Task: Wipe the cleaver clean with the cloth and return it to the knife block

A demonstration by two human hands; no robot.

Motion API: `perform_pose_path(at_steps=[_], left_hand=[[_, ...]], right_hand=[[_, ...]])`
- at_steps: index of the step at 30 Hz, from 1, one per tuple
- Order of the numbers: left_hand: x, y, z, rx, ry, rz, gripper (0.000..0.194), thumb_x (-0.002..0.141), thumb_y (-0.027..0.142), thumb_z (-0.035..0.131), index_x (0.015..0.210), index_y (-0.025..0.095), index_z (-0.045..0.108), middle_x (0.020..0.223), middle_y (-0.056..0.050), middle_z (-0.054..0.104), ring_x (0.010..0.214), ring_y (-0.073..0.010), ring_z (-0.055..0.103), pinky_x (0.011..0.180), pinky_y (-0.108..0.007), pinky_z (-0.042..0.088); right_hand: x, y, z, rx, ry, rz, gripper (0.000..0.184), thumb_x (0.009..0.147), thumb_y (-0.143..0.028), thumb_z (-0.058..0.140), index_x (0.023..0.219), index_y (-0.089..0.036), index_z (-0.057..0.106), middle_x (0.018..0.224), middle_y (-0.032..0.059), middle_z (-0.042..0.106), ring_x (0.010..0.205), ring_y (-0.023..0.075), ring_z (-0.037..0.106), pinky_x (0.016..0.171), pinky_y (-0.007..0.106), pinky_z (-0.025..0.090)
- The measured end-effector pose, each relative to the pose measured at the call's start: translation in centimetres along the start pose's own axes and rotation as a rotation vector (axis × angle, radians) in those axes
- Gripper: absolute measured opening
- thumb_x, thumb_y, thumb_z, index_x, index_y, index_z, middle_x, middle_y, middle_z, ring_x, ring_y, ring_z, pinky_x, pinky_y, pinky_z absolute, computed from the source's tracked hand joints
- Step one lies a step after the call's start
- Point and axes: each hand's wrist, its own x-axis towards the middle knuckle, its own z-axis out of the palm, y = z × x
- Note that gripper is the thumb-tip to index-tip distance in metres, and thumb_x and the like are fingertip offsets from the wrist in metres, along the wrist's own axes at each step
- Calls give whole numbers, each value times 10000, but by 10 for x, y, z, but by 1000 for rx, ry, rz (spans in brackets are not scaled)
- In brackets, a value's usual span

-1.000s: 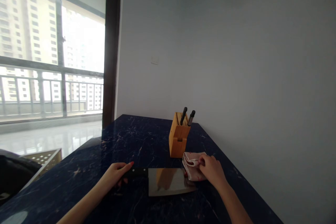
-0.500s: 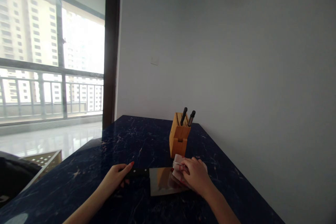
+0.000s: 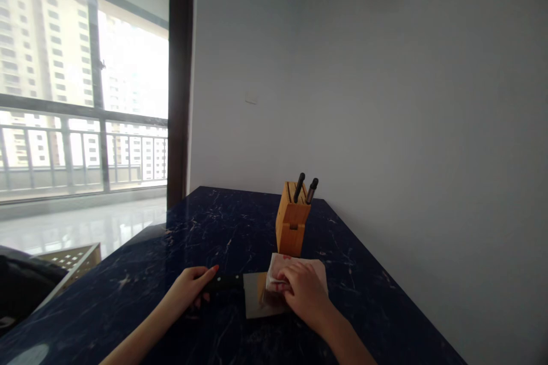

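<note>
Two hands flat, cleaver [image 3: 257, 296], cloth [image 3: 295, 271]

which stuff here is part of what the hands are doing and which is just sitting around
In use:
left hand on the cleaver handle
right hand pressing the pink cloth onto the blade

Lying about:
wooden knife block with two black-handled knives
slatted crate beside the counter

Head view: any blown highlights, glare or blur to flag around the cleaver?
Head view: window blown out top left, room dim by contrast; cleaver blade mirrors the cloth under the right hand; left hand on the handle, both sharp; wide-angle bends the railing.
</note>
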Motion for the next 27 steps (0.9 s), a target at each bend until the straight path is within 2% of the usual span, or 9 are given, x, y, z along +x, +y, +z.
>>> perform_pose_path(at_steps=[2, 5, 7, 10, 16, 18, 21, 27], left_hand=[[0, 0, 0, -6, -10, -2, 556, 540, 718, 547, 547, 163, 581, 381, 5, 549, 282, -106, 416, 313, -199, 259], [0, -1, 2, 9, -31, -2, 561, 557, 718, 533, 585, 162, 603, 396, 3, 560, 287, -111, 421, 312, -202, 264], [0, -3, 4, 38, -49, 5, 572, 579, 723, 510, 610, 162, 614, 402, 1, 565, 293, -114, 427, 314, -202, 269], [-1, -4, 6, 89, -68, 17, 584, 619, 728, 469, 620, 163, 615, 387, 1, 549, 294, -114, 420, 317, -200, 269], [-5, -5, 4, 234, -190, 88, 572, 633, 718, 481, 635, 171, 649, 368, 11, 523, 300, -109, 421, 335, -189, 249], [-5, -5, 4, 278, -204, 119, 562, 616, 713, 506, 685, 181, 674, 381, 19, 523, 320, -117, 445, 341, -188, 244], [-5, -6, 5, 334, -163, 141, 561, 616, 718, 500, 686, 193, 686, 386, 27, 514, 346, -123, 467, 360, -192, 242], [-7, -4, 9, 435, -117, 88, 603, 606, 753, 460, 726, 210, 693, 385, 36, 505, 367, -128, 474, 380, -201, 236]], right_hand=[[-1, -3, -7, -6, -21, 3, 141, 753, -263, 538, 867, -237, 618, 960, 6, 617, 1005, 179, 494, 886, 288, 265], [-4, 0, -19, -32, -47, 69, 241, 831, -415, 446, 878, -278, 639, 981, 4, 612, 1020, 193, 485, 875, 319, 271], [-5, 6, -22, -62, -41, 123, 261, 848, -402, 414, 959, -297, 626, 1058, 1, 601, 1040, 192, 480, 884, 329, 267], [-5, 17, -21, -100, -48, 174, 355, 774, -343, 517, 1125, -304, 551, 1206, -1, 545, 1128, 200, 431, 923, 332, 245], [-3, 25, -16, -70, -60, 204, 431, 671, -215, 573, 1097, -283, 588, 1230, -3, 539, 1133, 196, 447, 937, 290, 271], [-1, 19, -13, -39, -48, 195, 450, 661, -192, 572, 1105, -263, 589, 1215, 13, 551, 1120, 196, 462, 925, 275, 295], [1, 1, -6, -5, -26, 142, 383, 676, -200, 574, 1049, -275, 621, 1167, 8, 581, 1097, 197, 475, 921, 272, 301], [5, -37, 14, -63, -55, 89, 338, 734, -204, 536, 1037, -335, 606, 989, 9, 619, 1027, 238, 481, 852, 335, 327]])
